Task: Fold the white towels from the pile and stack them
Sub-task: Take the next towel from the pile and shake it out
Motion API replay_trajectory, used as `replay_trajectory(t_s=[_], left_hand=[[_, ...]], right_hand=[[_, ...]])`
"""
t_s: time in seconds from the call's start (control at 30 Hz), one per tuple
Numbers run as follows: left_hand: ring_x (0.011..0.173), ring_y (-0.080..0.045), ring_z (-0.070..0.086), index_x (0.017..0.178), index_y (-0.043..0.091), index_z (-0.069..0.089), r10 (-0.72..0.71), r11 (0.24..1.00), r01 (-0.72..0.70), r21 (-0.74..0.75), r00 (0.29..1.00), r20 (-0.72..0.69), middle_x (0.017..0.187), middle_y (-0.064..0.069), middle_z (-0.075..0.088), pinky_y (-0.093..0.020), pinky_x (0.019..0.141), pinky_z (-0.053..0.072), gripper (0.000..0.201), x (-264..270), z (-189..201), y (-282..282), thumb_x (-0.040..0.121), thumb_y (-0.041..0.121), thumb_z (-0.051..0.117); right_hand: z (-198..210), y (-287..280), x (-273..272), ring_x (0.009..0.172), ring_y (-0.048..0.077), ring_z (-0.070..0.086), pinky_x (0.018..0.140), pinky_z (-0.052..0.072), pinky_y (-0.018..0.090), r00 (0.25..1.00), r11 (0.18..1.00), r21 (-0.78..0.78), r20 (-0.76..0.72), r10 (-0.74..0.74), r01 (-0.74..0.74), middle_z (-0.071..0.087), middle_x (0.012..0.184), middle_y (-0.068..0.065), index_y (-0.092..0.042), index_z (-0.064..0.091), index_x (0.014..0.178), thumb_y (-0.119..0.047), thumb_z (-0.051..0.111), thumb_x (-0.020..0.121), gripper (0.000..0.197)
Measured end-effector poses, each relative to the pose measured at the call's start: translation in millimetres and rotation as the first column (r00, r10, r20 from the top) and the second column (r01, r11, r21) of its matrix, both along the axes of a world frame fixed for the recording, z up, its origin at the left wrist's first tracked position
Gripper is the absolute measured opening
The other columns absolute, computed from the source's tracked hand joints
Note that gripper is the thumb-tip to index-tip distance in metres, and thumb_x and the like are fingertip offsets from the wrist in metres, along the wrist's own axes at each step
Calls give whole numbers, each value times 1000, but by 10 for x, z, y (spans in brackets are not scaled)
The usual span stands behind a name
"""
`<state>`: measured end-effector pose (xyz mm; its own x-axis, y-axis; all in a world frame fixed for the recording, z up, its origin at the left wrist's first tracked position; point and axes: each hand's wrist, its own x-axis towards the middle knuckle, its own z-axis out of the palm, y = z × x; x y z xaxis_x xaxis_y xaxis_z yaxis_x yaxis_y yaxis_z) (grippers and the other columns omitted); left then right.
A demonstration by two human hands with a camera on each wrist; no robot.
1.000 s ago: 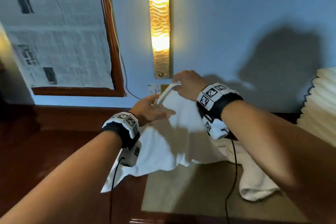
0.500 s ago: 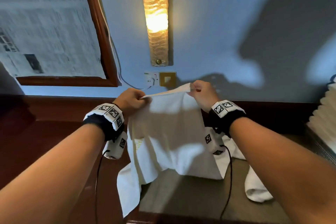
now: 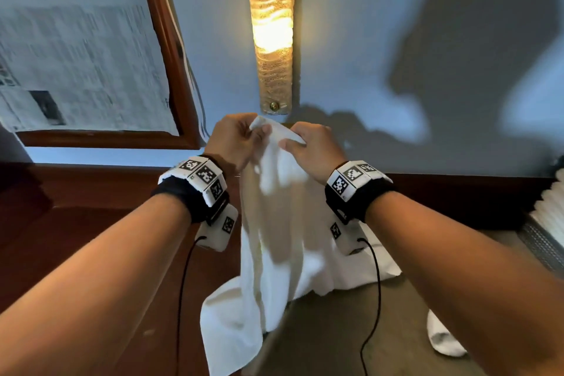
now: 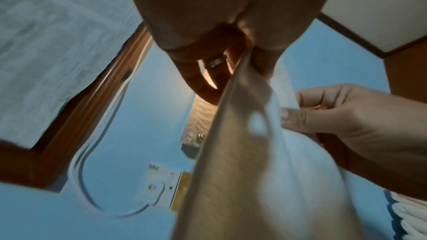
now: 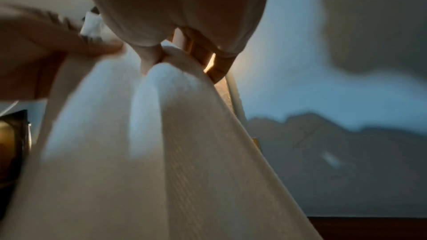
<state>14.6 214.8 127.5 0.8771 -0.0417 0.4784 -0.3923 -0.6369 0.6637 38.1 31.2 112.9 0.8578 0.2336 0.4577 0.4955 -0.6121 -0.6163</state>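
While its lower edge is trailing over the desk (image 3: 91,253) front, the towel (image 3: 274,238) is hanging between both wrists; the left hand (image 3: 233,143) and right hand (image 3: 314,149) are pinching its top edge, close together, near the lamp (image 3: 271,30).

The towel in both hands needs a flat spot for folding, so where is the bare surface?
Bare wood lies left of the hanging towel, below the framed newspaper. A grey mat patch is free between the towel's hem and a second towel. Far right is crowded by stacked towels. Left hand and right hand pinch the top edge.
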Motion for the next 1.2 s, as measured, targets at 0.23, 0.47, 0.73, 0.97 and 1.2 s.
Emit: replay_trajectory(t_s=[0.23,0.47,0.73,0.97,1.2], left_hand=[[53,-23,54,72,2,55,-71,997,71,32,997,18,61,-20,58,-37,56,46,43,-198,481,906,101,33,51],[71,-22,56,85,-4,61,-207,978,206,-11,975,-76,80,-26,63,-37,71,44,48,-478,386,2051,94,42,49],[115,4,58,98,-1,71,-511,857,494,-146,851,-122,129,7,54,-34,95,46,31,-752,103,1499,105,19,49],[81,-1,57,98,18,66,-473,861,468,-199,881,24,88,7,67,-10,73,44,18,-803,57,1080,105,19,49],[85,-18,55,76,29,69,-605,707,502,-499,794,-58,79,5,62,-37,84,43,26,-711,130,938,96,32,55]], right_hand=[[-450,137,-122,80,30,56,64,34,34,986,964,-242,-96,-134,107,62,77,7,-20,55,70,-39,57,94,30],[-711,332,-523,94,33,67,79,52,38,892,895,31,-96,-441,446,74,97,11,-18,74,97,-21,63,91,13],[75,1374,-1048,71,4,56,71,45,23,938,926,313,200,-283,213,66,77,-4,-7,73,86,-18,65,82,15],[111,1261,-1388,62,19,48,58,34,29,888,937,105,301,-348,332,55,69,0,-6,61,82,-25,68,91,22],[-607,624,-1416,81,29,60,72,46,33,894,887,-123,-1,-449,445,68,90,9,-7,68,97,-31,59,98,25]])
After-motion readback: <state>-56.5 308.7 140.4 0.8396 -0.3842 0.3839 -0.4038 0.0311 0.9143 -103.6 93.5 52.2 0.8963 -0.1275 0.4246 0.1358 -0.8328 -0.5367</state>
